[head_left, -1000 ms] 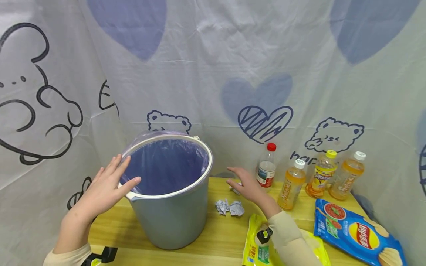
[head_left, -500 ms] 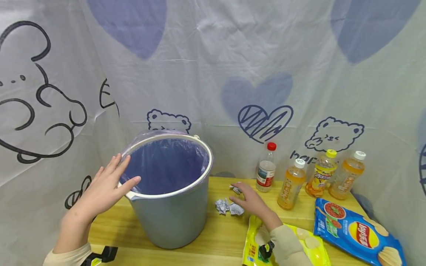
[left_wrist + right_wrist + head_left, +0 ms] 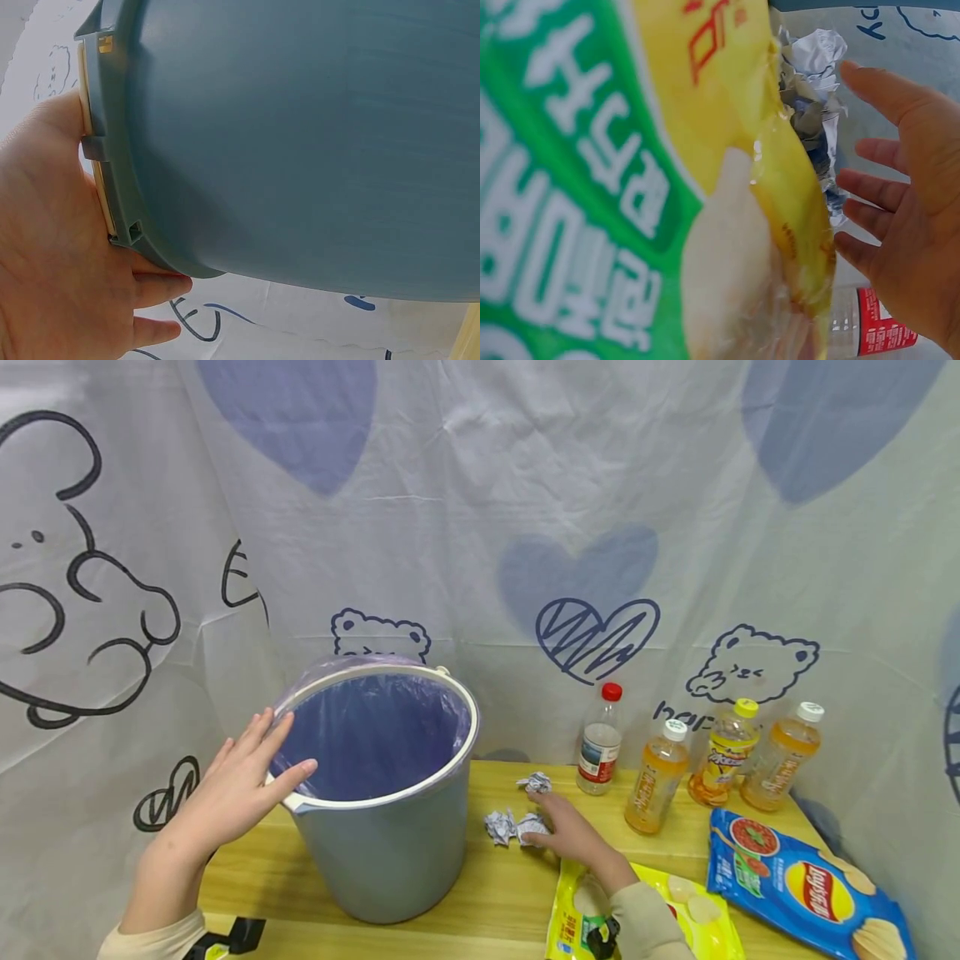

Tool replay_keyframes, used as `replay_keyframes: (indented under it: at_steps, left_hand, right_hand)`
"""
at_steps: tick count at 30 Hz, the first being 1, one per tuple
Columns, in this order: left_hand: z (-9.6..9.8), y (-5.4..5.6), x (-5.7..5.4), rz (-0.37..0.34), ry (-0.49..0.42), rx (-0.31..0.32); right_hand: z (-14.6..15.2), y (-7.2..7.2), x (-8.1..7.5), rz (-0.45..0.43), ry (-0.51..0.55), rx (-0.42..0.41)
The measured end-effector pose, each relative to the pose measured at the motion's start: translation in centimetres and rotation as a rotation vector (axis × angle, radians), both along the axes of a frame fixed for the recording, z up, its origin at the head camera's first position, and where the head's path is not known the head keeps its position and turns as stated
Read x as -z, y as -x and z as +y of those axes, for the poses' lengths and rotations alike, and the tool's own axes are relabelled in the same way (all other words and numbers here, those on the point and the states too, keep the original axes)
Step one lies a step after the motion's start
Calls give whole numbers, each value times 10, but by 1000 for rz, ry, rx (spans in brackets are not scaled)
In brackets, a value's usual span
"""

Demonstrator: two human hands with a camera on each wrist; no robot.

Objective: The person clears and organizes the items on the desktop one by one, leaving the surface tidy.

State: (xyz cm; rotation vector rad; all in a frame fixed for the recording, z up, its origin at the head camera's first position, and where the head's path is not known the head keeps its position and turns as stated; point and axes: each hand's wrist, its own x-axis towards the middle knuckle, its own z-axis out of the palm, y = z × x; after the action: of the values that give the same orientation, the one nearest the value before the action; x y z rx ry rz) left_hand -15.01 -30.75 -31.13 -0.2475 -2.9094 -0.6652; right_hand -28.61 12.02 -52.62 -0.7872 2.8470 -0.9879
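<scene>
My left hand (image 3: 236, 789) rests on the white rim of a grey-blue trash bin (image 3: 382, 864) lined with a purple plastic bag, its fingers straight. In the left wrist view, the fingers lie against the outside of the bin (image 3: 285, 142). My right hand (image 3: 573, 837) reaches low over the table, fingers spread around crumpled paper balls. Its thumb is at the right paper ball (image 3: 529, 827); another paper ball (image 3: 498, 827) lies just left, and a third paper ball (image 3: 535, 782) sits by the fingertips. The right wrist view shows the hand (image 3: 919, 195) uncurled beside crumpled paper (image 3: 817, 56).
Under the right forearm lies a yellow chip bag (image 3: 701, 910). A blue Lay's bag (image 3: 810, 885) lies far right. Behind stand a red-capped bottle (image 3: 600, 747) and several orange-tinted bottles, including a yellow-capped bottle (image 3: 723, 756). A printed white cloth (image 3: 480, 527) hangs behind the table.
My right hand has come down and toward me, from above the back paper ball to beside the right one. The left hand stays on the rim.
</scene>
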Motion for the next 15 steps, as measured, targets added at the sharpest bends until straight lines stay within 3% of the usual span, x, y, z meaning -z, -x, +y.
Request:
replay_keyframes:
  at_steps: [8,15]
  left_hand:
    - [0,2,0,2,-2,-4]
    - [0,3,-1,11,-3,2]
  right_hand:
    - [3,2,11,-28,-41,11]
    - [1,-1,6,-69,-35,-1]
